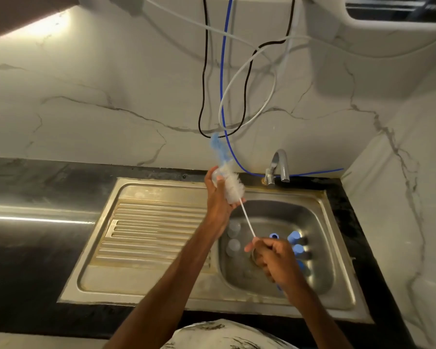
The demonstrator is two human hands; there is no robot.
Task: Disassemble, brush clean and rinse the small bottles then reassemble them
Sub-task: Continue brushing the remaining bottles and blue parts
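My left hand [218, 195] grips a small clear bottle [215, 175] above the sink's back left corner. A bottle brush [233, 188] with white and blue bristles lies against the bottle, its blue tip sticking up past it. The brush's thin white handle runs down to my right hand [272, 258], which grips its lower end over the basin. Several clear bottle bodies [233, 244] stand in the basin at the left. Several blue caps [293, 238] lie at the basin's right, partly hidden behind my right hand.
The steel sink [320, 238] has a ribbed drainboard [151, 233] on its left, set in a dark counter. A chrome tap [278, 167] stands behind the basin with no water visible. Black, blue and white cables [224, 96] hang down the marble wall.
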